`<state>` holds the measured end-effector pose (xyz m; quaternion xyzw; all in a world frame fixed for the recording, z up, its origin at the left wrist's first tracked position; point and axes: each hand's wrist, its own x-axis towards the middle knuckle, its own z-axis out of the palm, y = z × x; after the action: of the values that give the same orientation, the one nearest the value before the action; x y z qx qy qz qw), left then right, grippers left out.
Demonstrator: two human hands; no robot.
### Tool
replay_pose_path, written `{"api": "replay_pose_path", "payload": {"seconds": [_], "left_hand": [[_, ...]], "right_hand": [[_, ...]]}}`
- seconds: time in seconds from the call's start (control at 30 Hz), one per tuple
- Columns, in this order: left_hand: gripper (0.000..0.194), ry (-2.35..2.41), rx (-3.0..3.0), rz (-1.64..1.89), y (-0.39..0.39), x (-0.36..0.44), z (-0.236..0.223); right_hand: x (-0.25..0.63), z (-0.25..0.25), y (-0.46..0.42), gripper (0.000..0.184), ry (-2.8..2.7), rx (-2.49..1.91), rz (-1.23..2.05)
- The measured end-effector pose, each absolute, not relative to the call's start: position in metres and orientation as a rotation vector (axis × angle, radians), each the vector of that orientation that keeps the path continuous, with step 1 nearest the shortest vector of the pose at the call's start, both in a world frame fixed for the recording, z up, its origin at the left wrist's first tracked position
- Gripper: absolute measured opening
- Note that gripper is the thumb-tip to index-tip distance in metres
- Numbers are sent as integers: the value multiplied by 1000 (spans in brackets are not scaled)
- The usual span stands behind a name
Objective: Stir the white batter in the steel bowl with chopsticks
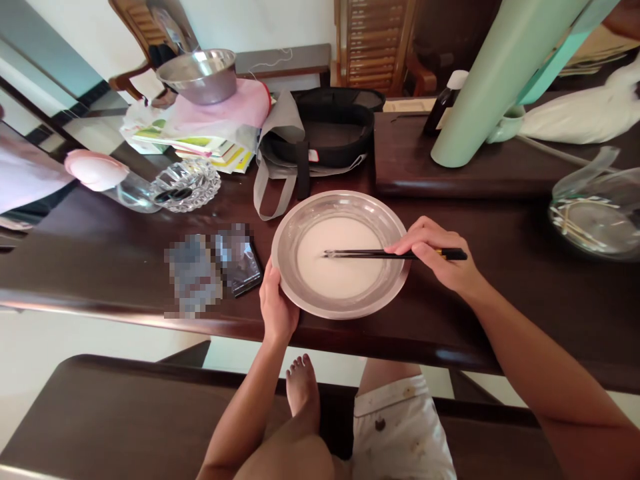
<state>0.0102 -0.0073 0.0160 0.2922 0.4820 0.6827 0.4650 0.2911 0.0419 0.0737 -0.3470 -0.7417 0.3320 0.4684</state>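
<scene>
A round metal plate [300, 220] holding a pale white liquid [340, 273] sits on the dark wooden table [500, 280], near its front edge. My left hand [276, 307] grips the plate's lower left rim, fingers curled round it. My right hand [436, 257] is closed on a pair of dark chopsticks [367, 253]. The chopsticks lie level across the plate, tips near the middle of the liquid.
A cut-glass ashtray [193, 183] and a clear bottle with a pink cap [103, 175] stand at the left. A black bag [325, 137], a steel bowl [203, 75], a green tube [500, 73] and a plastic-wrapped dish [595, 213] are behind and right. A dark phone [243, 263] lies beside the plate.
</scene>
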Motion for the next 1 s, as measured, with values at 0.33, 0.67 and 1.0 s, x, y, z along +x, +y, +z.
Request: {"api": "replay_pose_path", "payload": {"seconds": [0.33, 0.67, 1.0], "left_hand": [[49, 1158, 688, 1687, -8, 10, 14], [50, 1181, 727, 1668, -7, 9, 13], [49, 1167, 714, 1669, -7, 10, 14]], "right_hand": [[290, 73, 41, 24, -1839, -838, 810], [290, 74, 41, 25, -1832, -837, 834], [290, 75, 41, 24, -1824, -825, 852]]}}
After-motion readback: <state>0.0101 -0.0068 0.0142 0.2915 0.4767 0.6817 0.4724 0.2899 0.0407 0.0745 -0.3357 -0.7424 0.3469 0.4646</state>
